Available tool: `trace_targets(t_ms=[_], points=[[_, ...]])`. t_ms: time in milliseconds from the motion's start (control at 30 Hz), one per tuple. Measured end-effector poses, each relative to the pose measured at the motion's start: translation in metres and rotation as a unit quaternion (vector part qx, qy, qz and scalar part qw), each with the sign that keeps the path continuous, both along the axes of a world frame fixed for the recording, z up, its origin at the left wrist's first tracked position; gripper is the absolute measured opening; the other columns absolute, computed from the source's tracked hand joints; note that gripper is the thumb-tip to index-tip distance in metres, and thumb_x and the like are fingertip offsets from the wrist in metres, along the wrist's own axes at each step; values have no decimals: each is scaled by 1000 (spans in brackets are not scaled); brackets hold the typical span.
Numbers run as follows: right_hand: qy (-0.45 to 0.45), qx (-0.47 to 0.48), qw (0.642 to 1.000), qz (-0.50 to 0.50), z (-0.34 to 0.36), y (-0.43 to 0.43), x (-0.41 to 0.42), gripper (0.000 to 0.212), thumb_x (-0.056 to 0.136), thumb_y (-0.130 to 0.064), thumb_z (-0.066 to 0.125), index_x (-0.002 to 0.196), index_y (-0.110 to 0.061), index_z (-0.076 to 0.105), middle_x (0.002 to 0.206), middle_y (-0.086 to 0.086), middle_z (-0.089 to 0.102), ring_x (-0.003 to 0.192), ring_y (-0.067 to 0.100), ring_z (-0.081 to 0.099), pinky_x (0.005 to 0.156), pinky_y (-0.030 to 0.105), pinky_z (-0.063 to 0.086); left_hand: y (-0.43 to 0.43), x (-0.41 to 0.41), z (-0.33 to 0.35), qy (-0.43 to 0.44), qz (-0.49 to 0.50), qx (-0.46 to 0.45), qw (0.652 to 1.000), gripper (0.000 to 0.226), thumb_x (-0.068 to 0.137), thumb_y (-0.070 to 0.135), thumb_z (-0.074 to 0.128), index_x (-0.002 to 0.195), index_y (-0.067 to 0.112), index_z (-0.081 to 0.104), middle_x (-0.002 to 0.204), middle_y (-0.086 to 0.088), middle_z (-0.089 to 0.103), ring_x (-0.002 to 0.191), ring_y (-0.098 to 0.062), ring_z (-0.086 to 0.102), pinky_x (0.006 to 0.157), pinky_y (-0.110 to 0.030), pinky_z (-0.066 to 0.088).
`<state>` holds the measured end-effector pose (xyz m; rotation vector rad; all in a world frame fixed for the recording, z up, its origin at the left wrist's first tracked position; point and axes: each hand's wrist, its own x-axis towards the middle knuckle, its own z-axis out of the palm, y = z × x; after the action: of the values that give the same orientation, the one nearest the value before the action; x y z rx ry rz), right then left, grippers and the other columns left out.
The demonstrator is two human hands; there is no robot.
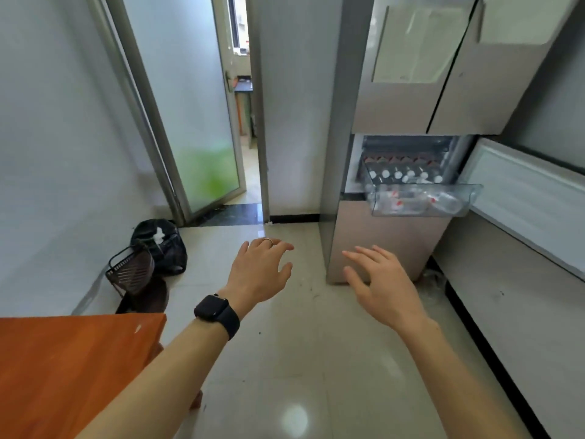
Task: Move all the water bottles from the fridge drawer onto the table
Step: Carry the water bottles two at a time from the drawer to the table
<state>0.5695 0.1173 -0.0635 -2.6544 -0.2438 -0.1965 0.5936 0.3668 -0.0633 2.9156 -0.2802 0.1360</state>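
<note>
Water bottles (pixel 408 177), head view: lying packed in the fridge drawer (pixel 473 194), ahead of the right hand (pixel 380 280), higher than it and well apart from it. Showing a row of white caps toward the back, with more bottles lying on their sides against the clear front wall. Too blurred through the plastic for counting, though seemingly a good many.

Drawer sitting pulled out from the fridge (pixel 389 242), likely so that bottles can be lifted from above rather than fished out of the cavity. Fridge door (pixel 531 198) standing swung aside, beyond the outer side of the right hand, leaving the way in unblocked.

Right hand hovering over the floor, palm down, fingers spread and loosely straight, holding nothing. Left hand (pixel 259 270) hovering just beside it at about the same reach, fingers likewise spread wide and slightly bent, holding nothing, wearing a ring (pixel 268 239) and a watch (pixel 217 315) at the wrist. Both hands probably being kept wide for taking a bottle apiece.

Table (pixel 72 369) lying behind and below the left hand, along the outer side of that forearm, so close enough for a short carry from the drawer.

Basket (pixel 131 274) and black bag (pixel 161 245) resting on the floor off to the left hand's outer side, away from the path.

Judging by the full drawer, most of the moving remaining to be done.
</note>
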Motion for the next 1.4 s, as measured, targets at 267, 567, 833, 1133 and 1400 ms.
trace_targets(t_ms=[267,567,833,1133,1400], points=[[-3,-5,996,-93,-7,-109,119,43,98,-45,54,140,-36,56,149,-10,50,144,17,32,121,33,23,-116,166,2,-4,-111,-38,993,46,100,40,49,145,34,47,148,3,49,139,-21,40,117,-40,27],[22,4,982,-189,-9,-215,240,45,100,-45,51,143,-35,52,151,-9,47,146,18,31,119,33,22,-229,330,8,28,-207,-45,977,47,96,38,52,143,32,50,143,-1,55,133,-24,47,113,-42,36],[62,38,978,-196,-37,-311,344,47,99,-45,51,145,-34,49,150,-12,48,144,18,35,119,36,29,-331,437,-28,94,-219,-102,966,41,99,40,51,139,33,54,142,3,55,131,-19,48,106,-38,43],[134,86,982,-100,-57,-414,507,49,98,-46,55,145,-33,50,147,-8,51,138,17,43,113,36,37,-417,541,-66,212,-80,-197,954,45,96,40,59,139,30,54,141,3,56,120,-14,57,96,-25,41],[229,28,971,-61,-81,-461,639,48,97,-40,58,143,-28,51,136,4,63,118,26,61,93,33,47,-474,618,-96,292,22,-231,928,51,98,36,59,145,19,48,146,-5,53,131,-23,51,100,-28,41]])
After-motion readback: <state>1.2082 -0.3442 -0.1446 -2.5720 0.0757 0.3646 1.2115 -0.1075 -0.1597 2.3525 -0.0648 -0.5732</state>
